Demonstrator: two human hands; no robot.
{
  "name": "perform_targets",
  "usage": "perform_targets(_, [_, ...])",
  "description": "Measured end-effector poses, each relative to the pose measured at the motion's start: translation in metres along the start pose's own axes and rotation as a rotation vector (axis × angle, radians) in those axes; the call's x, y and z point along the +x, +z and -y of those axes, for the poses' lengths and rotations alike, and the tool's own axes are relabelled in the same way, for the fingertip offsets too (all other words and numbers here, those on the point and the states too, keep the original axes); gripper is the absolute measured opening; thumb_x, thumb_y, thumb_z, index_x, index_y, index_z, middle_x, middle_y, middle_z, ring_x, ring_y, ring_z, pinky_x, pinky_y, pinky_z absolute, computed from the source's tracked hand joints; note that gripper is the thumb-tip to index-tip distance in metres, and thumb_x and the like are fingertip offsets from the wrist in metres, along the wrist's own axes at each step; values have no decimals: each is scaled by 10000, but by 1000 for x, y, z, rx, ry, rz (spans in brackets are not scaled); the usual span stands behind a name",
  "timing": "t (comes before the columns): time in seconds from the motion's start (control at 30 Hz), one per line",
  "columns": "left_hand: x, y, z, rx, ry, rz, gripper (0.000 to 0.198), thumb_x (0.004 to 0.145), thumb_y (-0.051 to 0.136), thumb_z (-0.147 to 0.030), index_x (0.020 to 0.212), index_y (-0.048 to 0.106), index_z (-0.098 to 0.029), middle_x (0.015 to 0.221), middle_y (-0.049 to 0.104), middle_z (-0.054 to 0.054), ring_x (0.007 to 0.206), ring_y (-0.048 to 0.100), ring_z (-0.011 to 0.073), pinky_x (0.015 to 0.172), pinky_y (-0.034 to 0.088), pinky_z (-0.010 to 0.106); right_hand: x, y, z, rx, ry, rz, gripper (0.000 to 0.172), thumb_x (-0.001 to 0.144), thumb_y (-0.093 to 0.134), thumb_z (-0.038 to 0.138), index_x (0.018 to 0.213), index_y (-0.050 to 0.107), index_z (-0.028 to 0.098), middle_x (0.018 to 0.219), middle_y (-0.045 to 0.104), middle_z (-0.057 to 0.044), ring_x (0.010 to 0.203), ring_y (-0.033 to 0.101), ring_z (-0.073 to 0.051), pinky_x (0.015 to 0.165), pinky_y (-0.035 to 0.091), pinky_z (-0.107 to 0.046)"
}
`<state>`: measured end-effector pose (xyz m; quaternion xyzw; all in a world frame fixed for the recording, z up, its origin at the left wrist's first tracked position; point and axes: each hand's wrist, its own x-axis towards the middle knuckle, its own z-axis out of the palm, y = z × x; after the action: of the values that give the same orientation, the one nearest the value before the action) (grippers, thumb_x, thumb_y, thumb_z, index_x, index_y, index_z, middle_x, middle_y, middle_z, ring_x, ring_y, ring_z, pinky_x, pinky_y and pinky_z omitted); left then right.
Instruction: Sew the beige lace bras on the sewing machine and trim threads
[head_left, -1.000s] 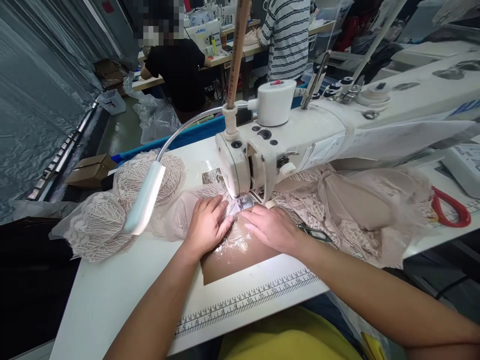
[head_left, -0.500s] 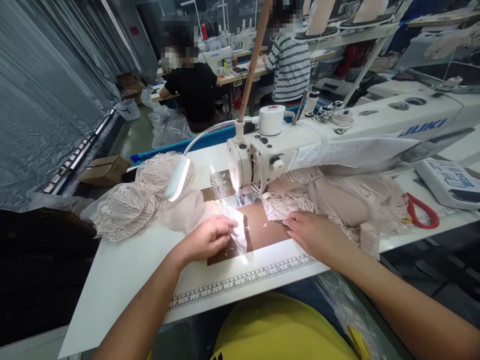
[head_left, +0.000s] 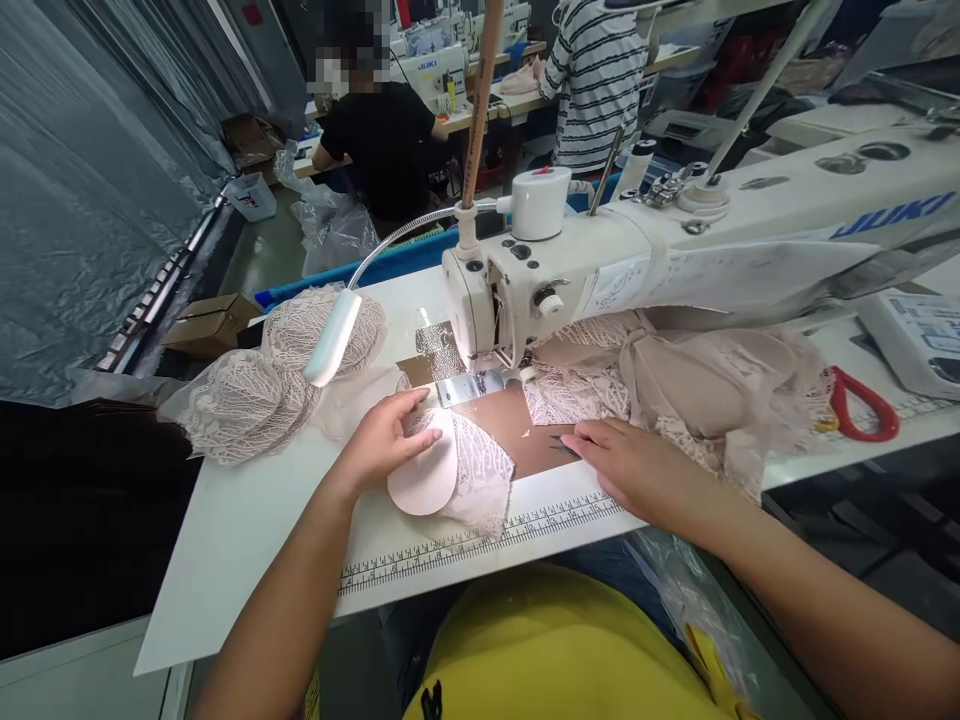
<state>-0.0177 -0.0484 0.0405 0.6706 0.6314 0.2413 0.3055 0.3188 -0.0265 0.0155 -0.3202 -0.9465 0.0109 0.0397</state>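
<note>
My left hand (head_left: 386,440) lies with thumb and index finger spread on a pale, rounded bra cup (head_left: 424,482). A scalloped piece of white lace (head_left: 480,470) fans out from the cup's right side toward the ruler edge. My right hand (head_left: 626,458) is closed around small dark thread snips (head_left: 562,444); only their pointed blades show past the fingertips. Just beyond that hand, beige lace fabric (head_left: 577,392) lies beside the needle area. The sewing machine head (head_left: 480,300) stands behind both hands, its lamp (head_left: 334,338) lighting the cup.
Stacked lace cups (head_left: 255,395) sit at the left of the white table (head_left: 247,540). To the right are a bundle of beige garments (head_left: 697,390), red-handled scissors (head_left: 866,405) and a control box (head_left: 919,335). A printed ruler (head_left: 480,545) runs along the front edge. Two people work behind.
The cup and lace, bunched under my left fingers before, now lie spread out nearer the front edge. My left hand has opened and shifted slightly left. My right hand stays almost in place with the snips.
</note>
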Motion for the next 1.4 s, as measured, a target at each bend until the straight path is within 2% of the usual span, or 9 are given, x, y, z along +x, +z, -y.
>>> perform_targets(0.07, [8, 2, 5, -70, -79, 44, 619, 728, 669, -415, 1277, 543, -158, 1268, 583, 135, 1142, 555, 304, 957, 455, 426, 2, 4, 0, -25, 5, -23, 494, 697, 477, -21, 1160, 600, 98, 1001, 625, -137, 893, 591, -247, 769, 498, -362])
perform_targets(0.2, [8, 5, 2, -214, -128, 99, 413, 731, 660, -363, 1089, 648, -157, 1060, 675, 90, 947, 625, 264, 791, 505, 350, 1, 10, -4, -29, 54, -30, 477, 736, 429, -13, 1162, 602, 111, 985, 639, -131, 866, 610, -235, 737, 508, -350])
perform_targets(0.4, [-4, 11, -2, -523, -173, 171, 267, 731, 682, -364, 856, 648, -131, 788, 656, 38, 692, 604, 168, 575, 441, 233, 6, -5, 2, 180, 67, -72, 435, 854, 352, 91, 1235, 555, 141, 1149, 648, -124, 1009, 624, -229, 824, 518, -373])
perform_targets(0.53, [-5, 16, -2, -627, -151, 191, 260, 736, 698, -368, 814, 655, -124, 778, 656, 42, 699, 593, 157, 616, 441, 242, 29, -19, 21, 438, 70, -78, 415, 949, 328, 250, 1323, 486, 166, 1212, 627, -108, 1050, 615, -209, 829, 518, -343])
perform_targets(0.7, [-8, 19, -4, -725, -113, 260, 279, 753, 702, -347, 931, 716, -132, 950, 695, 85, 862, 612, 195, 782, 458, 293, 67, -20, 37, 695, 107, -48, 409, 965, 327, 344, 1223, 600, 184, 1190, 651, -67, 1093, 597, -220, 909, 474, -371])
perform_targets(0.87, [-11, 19, -6, -768, -78, 335, 267, 782, 677, -352, 923, 734, -133, 835, 701, 65, 777, 595, 168, 719, 436, 269, 90, -18, 45, 911, 72, -17, 334, 892, 515, 343, 1171, 634, 203, 1164, 664, -52, 1063, 606, -207, 918, 463, -347])
perform_targets(0.97, [-10, 21, -5, -805, -78, 345, 296, 758, 697, -367, 918, 738, -122, 800, 688, 68, 767, 581, 173, 709, 419, 273, 95, -22, 50, 980, 22, 12, 289, 891, 519, 337, 1113, 652, 209, 1052, 693, -43, 941, 634, -197, 815, 488, -320])
perform_targets(1.1, [-7, 24, -1, -807, -77, 375, 321, 731, 710, -399, 823, 726, -92, 668, 593, 40, 667, 505, 143, 617, 366, 254, 100, -22, 55, 1007, 14, 17, 230, 881, 535, 316, 1038, 651, 193, 894, 681, -29, 801, 620, -169, 703, 469, -279])
perform_targets(1.4, [-8, 25, 0, -784, -101, 408, 403, 733, 702, -412, 533, 510, -120, 542, 257, -53, 528, 221, 62, 498, 140, 244, 105, -6, 57, 1044, 22, -38, 182, 886, 529, 303, 930, 661, 186, 852, 666, -31, 778, 604, -156, 699, 450, -282])
